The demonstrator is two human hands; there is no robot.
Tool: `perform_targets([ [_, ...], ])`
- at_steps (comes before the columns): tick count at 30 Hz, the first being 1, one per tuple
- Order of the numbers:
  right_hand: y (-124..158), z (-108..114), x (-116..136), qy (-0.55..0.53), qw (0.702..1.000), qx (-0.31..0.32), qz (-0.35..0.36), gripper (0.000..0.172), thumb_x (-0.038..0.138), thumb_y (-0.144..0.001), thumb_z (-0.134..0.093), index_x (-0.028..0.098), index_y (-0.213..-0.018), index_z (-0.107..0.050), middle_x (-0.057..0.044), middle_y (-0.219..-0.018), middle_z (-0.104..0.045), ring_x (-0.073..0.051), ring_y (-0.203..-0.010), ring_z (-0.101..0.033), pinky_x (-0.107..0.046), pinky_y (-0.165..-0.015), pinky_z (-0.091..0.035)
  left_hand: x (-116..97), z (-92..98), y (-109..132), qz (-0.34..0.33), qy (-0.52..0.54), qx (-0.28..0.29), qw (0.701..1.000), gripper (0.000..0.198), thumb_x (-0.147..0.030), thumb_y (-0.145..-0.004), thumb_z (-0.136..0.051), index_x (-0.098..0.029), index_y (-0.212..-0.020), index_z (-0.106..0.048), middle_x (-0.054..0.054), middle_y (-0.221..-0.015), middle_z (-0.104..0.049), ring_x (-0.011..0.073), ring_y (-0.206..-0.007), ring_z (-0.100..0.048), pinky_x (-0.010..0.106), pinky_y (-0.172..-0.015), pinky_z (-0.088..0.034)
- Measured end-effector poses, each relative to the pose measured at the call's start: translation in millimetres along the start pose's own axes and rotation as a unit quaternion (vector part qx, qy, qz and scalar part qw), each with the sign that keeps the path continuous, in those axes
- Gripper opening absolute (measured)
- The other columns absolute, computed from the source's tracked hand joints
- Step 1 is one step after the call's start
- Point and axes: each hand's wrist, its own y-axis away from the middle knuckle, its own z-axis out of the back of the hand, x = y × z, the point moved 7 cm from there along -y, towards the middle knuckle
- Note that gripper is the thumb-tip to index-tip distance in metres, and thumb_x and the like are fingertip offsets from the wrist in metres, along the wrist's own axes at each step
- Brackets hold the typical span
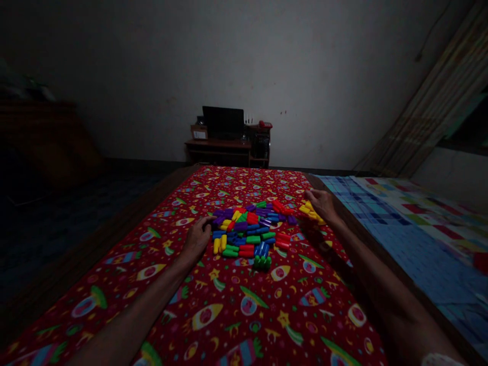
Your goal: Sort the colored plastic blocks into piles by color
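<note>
A pile of small plastic building blocks [253, 239] in purple, blue, green, red and yellow lies on the red patterned cloth [221, 305]. My left hand [198, 236] rests at the pile's left edge, fingers reaching forward and apart, the tips by some purple blocks [218, 218]. To the right, a separate group of yellow blocks [311, 212] sits on the cloth. Just over this group is my right hand [322, 203], its fingers curled in; whatever they may hold is hidden. Several green blocks [262, 262] stand together at the pile's near side.
Under the cloth, a brown edge [152, 198] borders the raised surface. Blue checked bedding [366, 223] spreads along the right. Against the far wall is a desk [219, 144] with a dark monitor [223, 122] and a red telephone [265, 124]. The room is dim.
</note>
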Motion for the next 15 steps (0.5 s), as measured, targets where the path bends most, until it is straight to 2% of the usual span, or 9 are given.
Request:
perform_targets([
  [2,8,-36,63,-0.05,0.99,0.1,0.087,0.039,0.035,-0.09,-0.045,0.013,-0.082,-0.075,-0.008,-0.075,-0.073,-0.017,-0.069,-0.065,-0.023,-0.063,-0.045,0,0.0,1,0.002,0.003,0.0,1.0,0.04,-0.021,-0.076,-0.042,-0.018,-0.106,-0.068,0.008,-0.112,-0.07,0.0253,-0.108,-0.063,0.042,-0.097,-0.048],
  [4,23,-77,126,-0.054,0.96,0.21,0.179,0.029,0.029,-0.089,-0.05,0.015,-0.096,-0.074,-0.007,-0.089,-0.075,-0.016,-0.076,-0.067,-0.023,-0.068,-0.045,0,0.3,2,0.005,0.006,0.0,1.0,0.039,-0.021,-0.076,-0.043,-0.018,-0.105,-0.068,0.008,-0.11,-0.07,0.0255,-0.106,-0.063,0.042,-0.096,-0.049],
  [6,37,-110,171,-0.004,0.937,0.268,0.224,0.029,0.026,-0.087,-0.055,0.016,-0.11,-0.07,-0.009,-0.104,-0.073,-0.019,-0.091,-0.066,-0.024,-0.075,-0.046,0,-0.1,3,0.006,0.019,0.002,1.0,0.038,-0.022,-0.077,-0.044,-0.018,-0.106,-0.068,0.008,-0.108,-0.071,0.0253,-0.103,-0.065,0.042,-0.094,-0.05],
  [7,41,-123,184,0.035,0.93,0.288,0.225,0.032,0.025,-0.085,-0.057,0.016,-0.114,-0.068,-0.011,-0.108,-0.072,-0.021,-0.096,-0.066,-0.025,-0.077,-0.046,-1,-0.7,3,0.002,0.031,0.005,1.0,0.038,-0.022,-0.077,-0.044,-0.018,-0.107,-0.067,0.008,-0.108,-0.07,0.0249,-0.102,-0.065,0.041,-0.093,-0.051],
  [9,47,-143,199,0.103,0.921,0.31,0.213,0.032,0.022,-0.085,-0.056,0.015,-0.114,-0.067,-0.014,-0.11,-0.07,-0.023,-0.101,-0.064,-0.028,-0.079,-0.046,-3,-2.1,4,-0.01,0.059,0.008,0.998,0.038,-0.024,-0.078,-0.046,-0.018,-0.111,-0.064,0.008,-0.111,-0.07,0.0238,-0.102,-0.065,0.04,-0.093,-0.051],
  [11,50,-151,203,0.129,0.916,0.318,0.209,0.029,0.022,-0.086,-0.055,0.016,-0.111,-0.069,-0.014,-0.108,-0.07,-0.024,-0.1,-0.065,-0.028,-0.079,-0.046,-7,-3.4,3,-0.031,0.073,0.008,0.997,0.04,-0.025,-0.079,-0.048,-0.019,-0.117,-0.061,0.009,-0.115,-0.068,0.023,-0.106,-0.064,0.039,-0.094,-0.051],
  [15,46,-141,195,0.058,0.936,0.27,0.219,0.026,0.029,-0.084,-0.061,0.018,-0.106,-0.069,-0.01,-0.098,-0.072,-0.021,-0.093,-0.065,-0.026,-0.077,-0.045,-19,-9.3,2,-0.114,0.025,0.021,0.993,0.043,-0.03,-0.077,-0.055,-0.019,-0.118,-0.061,0.011,-0.128,-0.06,0.0256,-0.119,-0.056,0.044,-0.103,-0.044],
])
